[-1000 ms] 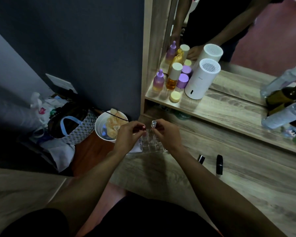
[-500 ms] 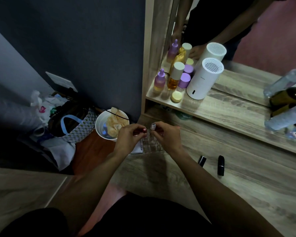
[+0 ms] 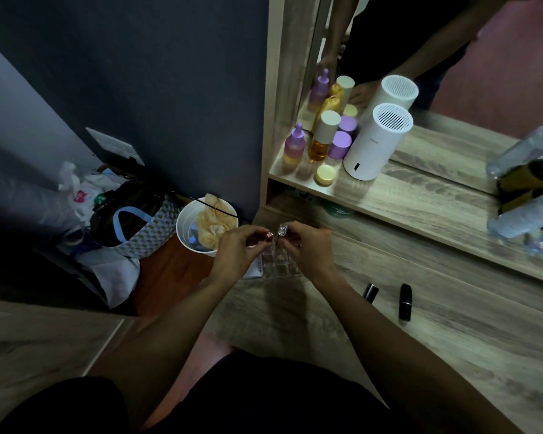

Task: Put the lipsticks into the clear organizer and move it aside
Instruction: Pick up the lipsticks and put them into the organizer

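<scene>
Head view, listed near to far.

1. Forearms: I see both reaching forward from a dark-clad lap, meeting over the left end of the worktop [image 3: 420, 355].

2. Loose lipsticks: a black lipstick [image 3: 405, 301] lies flat on the worktop, a shorter dark lipstick [image 3: 371, 292] just beside it. Both are right of my arms and well apart from the organizer, so I judge them waiting for their turn.

3. Left hand [image 3: 235, 252]: fingers pinched shut on a red-topped lipstick [image 3: 269, 235], held upright, presumably so it drops straight into a cell.

4. Right hand [image 3: 304, 249]: fingers closed around a silver-topped lipstick [image 3: 282, 229], likewise upright. The two tops are near each other, not touching.

5. Clear organizer [image 3: 276, 261]: sits on the worktop directly beneath and between both hands, near its left edge. Whether either lipstick base has entered a compartment I cannot tell; the hands cover it.

6. White bucket [image 3: 185, 227]: on the floor left of the worktop, holding crumpled yellowish material.

7. Upper shelf: purple dropper bottle [image 3: 294, 145], amber bottle [image 3: 322, 137], white cylindrical appliance [image 3: 373, 145], grouped before the mirror [image 3: 483, 73], clear of the working area.
</scene>
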